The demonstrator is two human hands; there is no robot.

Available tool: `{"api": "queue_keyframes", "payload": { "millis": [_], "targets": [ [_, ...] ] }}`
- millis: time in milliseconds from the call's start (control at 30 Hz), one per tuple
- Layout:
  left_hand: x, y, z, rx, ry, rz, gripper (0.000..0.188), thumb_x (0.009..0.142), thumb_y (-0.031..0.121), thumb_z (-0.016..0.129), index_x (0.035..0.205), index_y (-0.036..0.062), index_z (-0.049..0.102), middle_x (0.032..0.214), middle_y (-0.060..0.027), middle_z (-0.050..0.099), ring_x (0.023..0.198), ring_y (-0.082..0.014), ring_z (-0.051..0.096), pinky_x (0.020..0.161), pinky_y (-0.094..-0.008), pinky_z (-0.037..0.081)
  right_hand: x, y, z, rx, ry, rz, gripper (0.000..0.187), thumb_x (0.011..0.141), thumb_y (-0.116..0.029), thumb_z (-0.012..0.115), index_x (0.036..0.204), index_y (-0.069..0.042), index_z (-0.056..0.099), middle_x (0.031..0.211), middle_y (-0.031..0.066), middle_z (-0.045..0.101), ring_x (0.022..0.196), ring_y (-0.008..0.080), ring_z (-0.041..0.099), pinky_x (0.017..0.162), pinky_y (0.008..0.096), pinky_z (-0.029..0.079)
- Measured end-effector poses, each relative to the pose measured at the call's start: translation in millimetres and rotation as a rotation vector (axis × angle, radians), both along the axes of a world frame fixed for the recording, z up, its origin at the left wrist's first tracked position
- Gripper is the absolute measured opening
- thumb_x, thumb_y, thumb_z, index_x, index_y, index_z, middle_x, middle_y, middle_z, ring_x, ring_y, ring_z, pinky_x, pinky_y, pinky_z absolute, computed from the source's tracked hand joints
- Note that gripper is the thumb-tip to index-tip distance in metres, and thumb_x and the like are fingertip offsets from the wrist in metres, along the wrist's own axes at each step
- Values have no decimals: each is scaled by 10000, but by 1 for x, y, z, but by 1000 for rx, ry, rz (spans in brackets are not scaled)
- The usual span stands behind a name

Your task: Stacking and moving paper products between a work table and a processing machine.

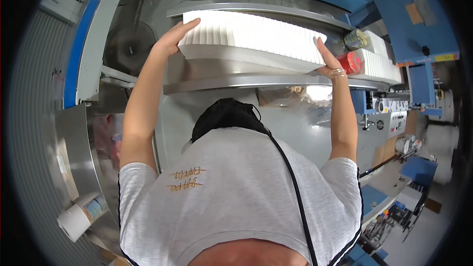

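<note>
Matt white stack, perhaps paper, and smooth metal rail.

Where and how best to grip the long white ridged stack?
Likely both ends, pressed inward from left and right: the long white ridged stack is a row of many segments, which might split if lifted midway. The left hand and right hand hold its ends.
</note>
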State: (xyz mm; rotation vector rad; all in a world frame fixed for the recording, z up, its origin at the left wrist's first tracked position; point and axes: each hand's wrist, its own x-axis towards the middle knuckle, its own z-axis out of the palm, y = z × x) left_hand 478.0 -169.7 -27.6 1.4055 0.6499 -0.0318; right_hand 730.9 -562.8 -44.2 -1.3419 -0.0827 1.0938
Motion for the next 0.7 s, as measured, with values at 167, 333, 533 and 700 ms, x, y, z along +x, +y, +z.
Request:
{"api": "queue_keyframes", "payload": {
  "millis": [167, 333, 533, 700],
  "targets": [
    [7, 7, -17, -111, 48, -37, 862, 746, 560, 693, 1347, 0, 432, 1418, -186, 385, 1290, -280, 401, 1014, -407, 370, 22, -16, -29, -125, -75, 117, 929, 772, -656, 603, 1432, -67, 319, 1514, 118, 229, 1393, 338, 178, 1057, 582, 224],
    [24, -6, -32, 78, 115, -111, 863, 683, 543, 742, 1338, 51, 470, 1429, -178, 379, 1385, -290, 235, 1090, -477, 206, -30, 24, 15, -382, -247, 213, 873, 736, -537, 698, 1370, -13, 403, 1487, 197, 253, 1384, 361, 186, 1012, 610, 280],
    [22, -26, -23, 4, 37, 15, 551, 773, 356, 723, 1210, 53, 575, 1212, -86, 586, 1112, -191, 547, 932, -332, 429, -15, 22, 0, -281, -156, 144, 696, 729, -387, 719, 1248, 19, 495, 1387, 177, 364, 1290, 337, 310, 949, 606, 352],
    [3, -24, -43, 1, -98, 22, 531, 800, 413, 685, 1185, 56, 608, 1219, -102, 583, 1204, -212, 464, 1038, -346, 299, -11, 19, -16, -325, -233, 105, 450, 795, -338, 668, 1169, -99, 591, 1201, 84, 543, 1119, 280, 496, 845, 573, 445]
  ]
}}
